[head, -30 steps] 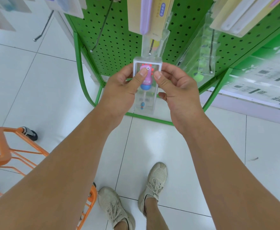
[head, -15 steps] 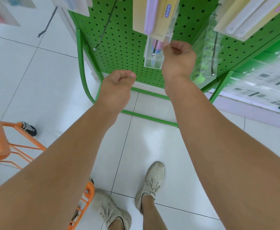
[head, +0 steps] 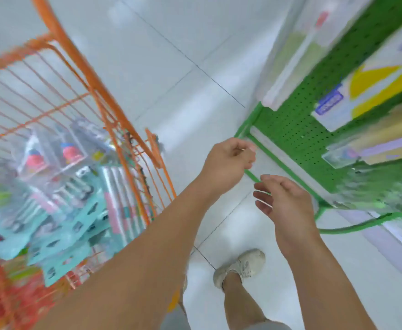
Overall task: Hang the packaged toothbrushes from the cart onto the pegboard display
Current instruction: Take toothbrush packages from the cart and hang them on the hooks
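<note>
The view is blurred by head motion. An orange wire cart on the left holds several packaged toothbrushes, teal, pink and clear ones. The green pegboard display stands on the right with packages hanging on it, among them a clear pack. My left hand hovers between cart and display, fingers loosely curled, holding nothing. My right hand hangs beside it with relaxed fingers, also holding nothing.
White floor tiles lie between the cart and the display. The display's green base frame curves out low on the right. My shoe stands on the floor below my hands.
Both hands have left the hung clear pack and dropped away from the pegboard. My view has swung left, bringing the cart and its packages into sight.
</note>
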`<control>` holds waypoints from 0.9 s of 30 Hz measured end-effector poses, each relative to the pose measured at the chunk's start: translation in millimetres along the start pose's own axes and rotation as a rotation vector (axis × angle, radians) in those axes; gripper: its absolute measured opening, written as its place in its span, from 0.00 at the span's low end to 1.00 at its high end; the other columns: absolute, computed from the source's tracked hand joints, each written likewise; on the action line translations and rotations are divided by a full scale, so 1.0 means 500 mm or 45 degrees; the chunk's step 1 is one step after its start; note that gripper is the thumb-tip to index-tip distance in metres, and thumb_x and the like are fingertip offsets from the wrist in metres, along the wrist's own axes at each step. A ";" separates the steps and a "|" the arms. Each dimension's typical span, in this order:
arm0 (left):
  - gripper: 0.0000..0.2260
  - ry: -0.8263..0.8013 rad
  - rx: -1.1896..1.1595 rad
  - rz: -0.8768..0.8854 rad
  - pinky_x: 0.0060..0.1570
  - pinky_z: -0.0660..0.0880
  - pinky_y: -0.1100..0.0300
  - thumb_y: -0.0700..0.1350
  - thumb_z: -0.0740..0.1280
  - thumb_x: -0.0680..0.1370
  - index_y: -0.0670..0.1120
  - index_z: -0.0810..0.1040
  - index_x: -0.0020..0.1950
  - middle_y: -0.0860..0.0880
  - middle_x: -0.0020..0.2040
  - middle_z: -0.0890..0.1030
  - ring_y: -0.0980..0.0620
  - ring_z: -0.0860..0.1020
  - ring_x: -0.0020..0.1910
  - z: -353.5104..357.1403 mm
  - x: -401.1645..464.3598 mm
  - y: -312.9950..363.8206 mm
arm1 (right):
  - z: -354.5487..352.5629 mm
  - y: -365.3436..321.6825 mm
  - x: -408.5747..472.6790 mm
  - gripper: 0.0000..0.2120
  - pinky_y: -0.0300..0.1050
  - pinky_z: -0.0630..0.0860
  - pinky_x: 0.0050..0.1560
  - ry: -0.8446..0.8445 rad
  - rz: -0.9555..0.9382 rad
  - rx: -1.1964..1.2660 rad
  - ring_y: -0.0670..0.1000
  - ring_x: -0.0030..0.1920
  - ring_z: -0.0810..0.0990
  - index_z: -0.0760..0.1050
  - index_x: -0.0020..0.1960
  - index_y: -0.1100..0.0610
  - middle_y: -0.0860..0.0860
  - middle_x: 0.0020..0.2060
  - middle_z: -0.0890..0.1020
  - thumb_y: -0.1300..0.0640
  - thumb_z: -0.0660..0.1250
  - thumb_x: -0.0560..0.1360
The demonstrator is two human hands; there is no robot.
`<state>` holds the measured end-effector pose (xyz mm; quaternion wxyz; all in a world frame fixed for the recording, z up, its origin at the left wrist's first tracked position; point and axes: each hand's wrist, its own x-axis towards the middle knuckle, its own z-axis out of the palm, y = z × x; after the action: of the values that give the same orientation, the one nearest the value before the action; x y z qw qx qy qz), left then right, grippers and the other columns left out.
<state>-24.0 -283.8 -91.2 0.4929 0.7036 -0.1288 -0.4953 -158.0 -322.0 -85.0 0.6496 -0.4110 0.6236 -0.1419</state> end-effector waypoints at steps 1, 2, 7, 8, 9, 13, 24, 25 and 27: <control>0.03 0.053 0.000 0.037 0.46 0.77 0.58 0.46 0.68 0.80 0.51 0.80 0.47 0.49 0.43 0.84 0.54 0.82 0.42 -0.070 -0.028 0.012 | 0.055 -0.028 -0.033 0.03 0.43 0.78 0.44 -0.066 -0.036 -0.034 0.50 0.42 0.84 0.82 0.48 0.56 0.54 0.43 0.85 0.59 0.69 0.78; 0.04 0.125 -0.012 0.073 0.44 0.76 0.60 0.46 0.68 0.80 0.52 0.80 0.46 0.48 0.42 0.84 0.54 0.82 0.41 -0.144 -0.056 0.023 | 0.116 -0.054 -0.064 0.03 0.42 0.78 0.43 -0.144 -0.074 -0.081 0.51 0.43 0.83 0.82 0.48 0.56 0.54 0.42 0.85 0.59 0.69 0.78; 0.05 0.684 -0.009 0.102 0.39 0.74 0.62 0.43 0.71 0.78 0.50 0.79 0.44 0.51 0.38 0.81 0.54 0.78 0.36 -0.461 -0.207 0.005 | 0.404 -0.101 -0.181 0.01 0.42 0.80 0.41 -0.628 -0.404 -0.490 0.48 0.41 0.82 0.82 0.47 0.55 0.53 0.41 0.84 0.60 0.72 0.76; 0.04 0.785 0.070 0.094 0.38 0.74 0.64 0.44 0.72 0.77 0.51 0.79 0.45 0.52 0.39 0.81 0.55 0.78 0.36 -0.511 -0.231 -0.013 | 0.452 -0.092 -0.195 0.03 0.41 0.80 0.43 -0.708 -0.513 -0.609 0.46 0.40 0.82 0.82 0.48 0.55 0.51 0.41 0.84 0.59 0.74 0.75; 0.05 0.868 0.174 0.087 0.40 0.73 0.64 0.45 0.74 0.75 0.51 0.79 0.47 0.53 0.41 0.81 0.55 0.78 0.38 -0.552 -0.249 -0.034 | 0.490 -0.081 -0.206 0.06 0.37 0.79 0.45 -0.757 -0.646 -0.741 0.44 0.41 0.82 0.81 0.50 0.55 0.48 0.42 0.84 0.59 0.75 0.74; 0.26 1.038 0.572 0.004 0.58 0.72 0.56 0.53 0.78 0.71 0.49 0.75 0.65 0.49 0.60 0.77 0.51 0.75 0.59 -0.651 -0.274 -0.109 | 0.598 -0.032 -0.205 0.25 0.40 0.73 0.59 -0.718 -0.964 -1.232 0.51 0.59 0.78 0.75 0.66 0.55 0.50 0.59 0.80 0.53 0.78 0.71; 0.34 1.035 0.638 -0.219 0.47 0.77 0.47 0.51 0.77 0.69 0.45 0.66 0.69 0.43 0.57 0.78 0.40 0.77 0.55 -0.609 -0.161 -0.188 | 0.678 0.031 -0.139 0.45 0.44 0.70 0.45 -0.605 -0.827 -1.563 0.54 0.56 0.80 0.64 0.73 0.54 0.51 0.56 0.79 0.44 0.82 0.64; 0.32 1.064 0.647 -0.192 0.47 0.77 0.47 0.51 0.76 0.69 0.45 0.67 0.68 0.43 0.56 0.78 0.40 0.77 0.55 -0.608 -0.158 -0.195 | 0.675 0.031 -0.136 0.44 0.44 0.70 0.45 -0.614 -0.840 -1.555 0.54 0.55 0.80 0.64 0.73 0.54 0.50 0.54 0.79 0.44 0.82 0.64; 0.29 1.086 0.623 -0.142 0.46 0.77 0.47 0.51 0.74 0.70 0.45 0.69 0.67 0.44 0.55 0.79 0.41 0.78 0.54 -0.602 -0.158 -0.200 | 0.667 0.035 -0.130 0.42 0.44 0.72 0.47 -0.622 -0.862 -1.510 0.53 0.57 0.80 0.65 0.73 0.53 0.50 0.57 0.80 0.43 0.81 0.66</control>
<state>155.9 -12.4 -121.5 0.2948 0.9446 0.0097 -0.1438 133.6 -147.1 -90.9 0.3587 -0.8847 0.2714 0.1228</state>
